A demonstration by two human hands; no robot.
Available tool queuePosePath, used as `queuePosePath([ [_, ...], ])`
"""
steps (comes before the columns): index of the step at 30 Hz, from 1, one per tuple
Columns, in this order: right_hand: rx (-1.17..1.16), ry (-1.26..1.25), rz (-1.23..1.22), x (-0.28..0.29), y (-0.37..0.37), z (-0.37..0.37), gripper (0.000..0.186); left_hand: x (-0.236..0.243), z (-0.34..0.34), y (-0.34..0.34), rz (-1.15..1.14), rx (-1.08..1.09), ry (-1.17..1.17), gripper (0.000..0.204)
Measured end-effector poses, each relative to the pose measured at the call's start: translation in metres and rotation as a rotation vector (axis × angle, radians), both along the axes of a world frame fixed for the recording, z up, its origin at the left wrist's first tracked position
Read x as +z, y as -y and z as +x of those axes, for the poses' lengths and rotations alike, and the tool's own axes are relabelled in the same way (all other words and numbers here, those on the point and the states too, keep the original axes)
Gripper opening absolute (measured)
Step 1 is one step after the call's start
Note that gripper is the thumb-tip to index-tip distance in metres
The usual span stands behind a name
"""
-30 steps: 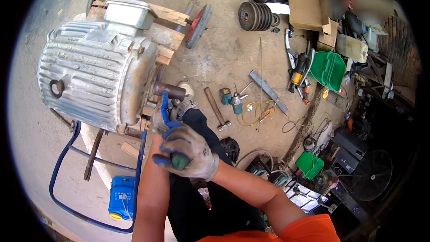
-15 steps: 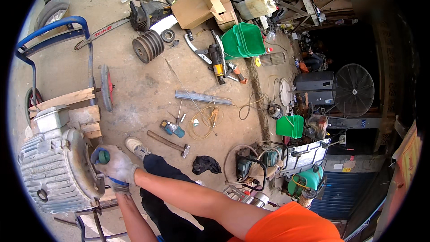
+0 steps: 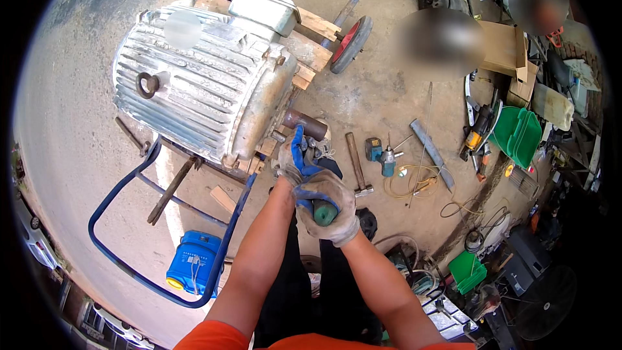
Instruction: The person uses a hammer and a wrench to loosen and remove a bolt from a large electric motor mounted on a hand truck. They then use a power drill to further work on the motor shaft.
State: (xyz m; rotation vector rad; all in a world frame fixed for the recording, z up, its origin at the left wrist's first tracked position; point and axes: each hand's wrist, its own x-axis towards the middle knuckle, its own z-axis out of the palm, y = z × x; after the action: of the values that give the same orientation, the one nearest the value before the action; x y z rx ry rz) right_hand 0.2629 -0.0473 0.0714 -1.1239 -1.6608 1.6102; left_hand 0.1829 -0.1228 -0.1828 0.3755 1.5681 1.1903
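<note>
A large silver ribbed electric motor (image 3: 188, 84) with a lifting eye rests on wooden boards over a blue hand cart (image 3: 97, 227). A rusty shaft (image 3: 304, 123) juts from its right end. My gloved left hand (image 3: 293, 155) is closed beside the shaft, around metal parts I cannot make out clearly. My gloved right hand (image 3: 337, 198), just below it, grips a green cylindrical handle (image 3: 326, 214); the rest of that object is hidden.
Right of me lie a hammer (image 3: 355, 162), drill (image 3: 387, 162), steel bar (image 3: 431, 152), cables, yellow power tool (image 3: 481, 129), boxes (image 3: 502, 45) and green bins (image 3: 515, 136). A blue tank (image 3: 194, 259) sits inside the cart frame. Parked cars stand at far left.
My view swung toward the right-hand clutter and back, so the motor now shows higher and more central than half a second ago. Both hands stay closed near the shaft.
</note>
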Motion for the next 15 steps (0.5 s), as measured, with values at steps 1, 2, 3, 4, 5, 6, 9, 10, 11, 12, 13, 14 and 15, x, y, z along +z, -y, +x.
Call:
queuePosePath([
  [1, -0.085, -0.015, -0.093, -0.003, -0.004, 0.001, 0.025, 0.004, 0.003, -0.004, -0.042, 0.099, 0.131, 0.035],
  [2, -0.167, -0.019, -0.183, -0.008, -0.008, 0.001, 0.023, 0.013, 0.006, -0.007, -0.082, 0.212, 0.257, 0.031],
  [3, -0.26, -0.025, -0.207, -0.012, -0.015, 0.001, 0.022, 0.022, 0.006, -0.016, -0.157, 0.39, 0.495, 0.027],
  [4, -0.299, -0.043, -0.205, -0.017, -0.023, 0.0, 0.023, 0.032, 0.006, -0.024, -0.167, 0.554, 0.736, 0.024],
  [5, -0.336, -0.048, -0.189, -0.023, -0.036, -0.001, 0.019, 0.045, 0.009, -0.031, -0.229, 0.599, 0.791, 0.022],
  [6, -0.327, -0.068, -0.162, -0.026, -0.048, -0.002, 0.016, 0.056, 0.006, -0.036, -0.286, 0.597, 0.821, 0.024],
  [9, -0.325, -0.107, -0.149, -0.023, -0.061, -0.012, 0.014, 0.083, -0.003, -0.046, -0.199, 0.566, 1.03, 0.034],
  [10, -0.352, -0.08, -0.116, -0.019, -0.059, -0.015, 0.014, 0.087, -0.006, -0.048, -0.163, 0.579, 1.036, 0.034],
  [11, -0.425, -0.053, -0.257, -0.013, -0.053, -0.017, 0.015, 0.09, -0.008, -0.047, -0.138, 0.591, 1.044, 0.034],
  [12, -0.275, -0.065, -0.17, -0.006, -0.042, -0.019, 0.015, 0.09, -0.01, -0.046, -0.146, 0.581, 1.078, 0.034],
  [13, -0.179, -0.065, -0.114, 0.001, -0.029, -0.019, 0.016, 0.09, -0.009, -0.043, -0.138, 0.528, 0.974, 0.032],
  [14, -0.077, -0.145, -0.013, 0.004, -0.019, -0.019, 0.017, 0.087, -0.009, -0.042, -0.122, 0.498, 0.903, 0.03],
  [15, 0.118, -0.028, 0.096, 0.004, -0.013, -0.015, 0.019, 0.085, -0.005, -0.039, -0.066, 0.433, 0.871, 0.028],
])
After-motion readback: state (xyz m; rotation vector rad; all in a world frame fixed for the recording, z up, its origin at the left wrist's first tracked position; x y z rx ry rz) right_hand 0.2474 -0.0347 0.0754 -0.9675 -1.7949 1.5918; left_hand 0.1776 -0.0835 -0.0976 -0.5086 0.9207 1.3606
